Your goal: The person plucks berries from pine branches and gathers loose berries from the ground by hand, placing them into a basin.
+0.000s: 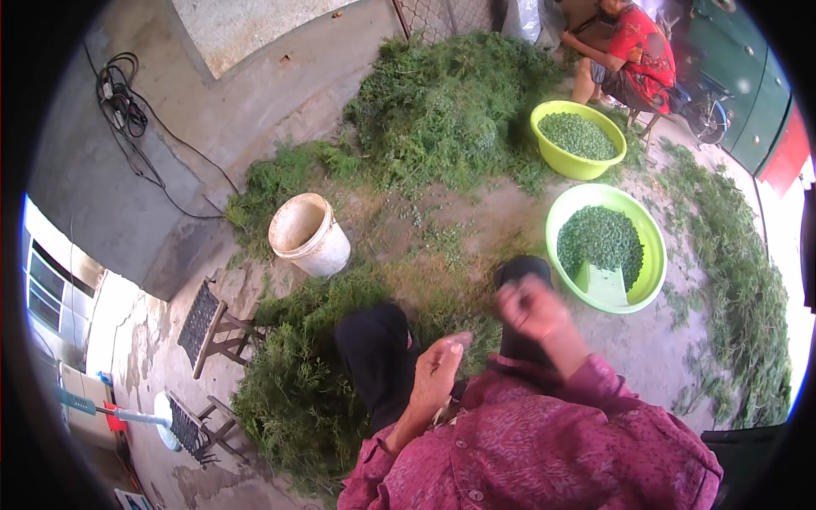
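Note:
My left hand [438,370] is held over my lap between my knees, thumb pressed against curled fingers; anything in them is too small to make out. Slightly blurred, my right hand [535,310] is raised above my right knee, its fingers curled in, and their contents cannot be made out. It is nearest to a light green basin [653,289], which holds small round green fruits [599,238] and a pale green ridged scoop-like piece [602,279]. Feathery green plant stems [310,365] lie heaped beside my left leg.
A dirty white bucket [319,246] stands ahead on the left. Beyond it is a large green plant heap [450,102]. A yellow-green basin [578,166] of fruits stands near a seated person in red [642,51]. Wooden stools [204,327] are at left; cut stems [731,297] cover ground at right.

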Available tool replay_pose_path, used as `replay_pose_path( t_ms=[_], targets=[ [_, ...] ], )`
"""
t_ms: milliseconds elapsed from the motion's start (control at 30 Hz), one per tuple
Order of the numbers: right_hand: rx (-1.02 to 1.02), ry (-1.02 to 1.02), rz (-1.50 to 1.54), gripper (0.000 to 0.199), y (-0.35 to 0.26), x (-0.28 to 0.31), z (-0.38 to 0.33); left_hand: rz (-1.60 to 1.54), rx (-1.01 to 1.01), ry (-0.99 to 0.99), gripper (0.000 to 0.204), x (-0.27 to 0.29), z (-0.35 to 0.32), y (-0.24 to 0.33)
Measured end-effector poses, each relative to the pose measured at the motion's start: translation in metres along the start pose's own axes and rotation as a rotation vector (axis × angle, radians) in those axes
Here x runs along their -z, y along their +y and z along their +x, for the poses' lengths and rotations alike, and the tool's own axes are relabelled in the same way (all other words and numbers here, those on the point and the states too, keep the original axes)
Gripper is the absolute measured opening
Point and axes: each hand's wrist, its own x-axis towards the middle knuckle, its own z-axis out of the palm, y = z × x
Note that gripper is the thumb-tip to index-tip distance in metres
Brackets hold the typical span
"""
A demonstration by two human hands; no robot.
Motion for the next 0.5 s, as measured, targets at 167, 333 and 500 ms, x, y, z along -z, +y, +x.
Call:
replay_pose_path(
  t_ms=[167, 333, 500],
  targets=[
    [0.568, 0.066, 0.268, 0.056, -0.131, 0.033, -0.030, -0.063, 0.030, 0.038, 0.033, 0.004, -0.001, -0.004],
    [0.503, 0.196, 0.129, 0.026, -0.109, 0.067, -0.043, -0.158, 0.064, 0.036, 0.032, 0.006, -0.005, -0.006],
    [0.367, 0.316, -0.055, 0.018, -0.085, 0.054, -0.018, -0.226, 0.056, 0.098, 0.031, 0.025, 0.000, -0.010]
  ],
)
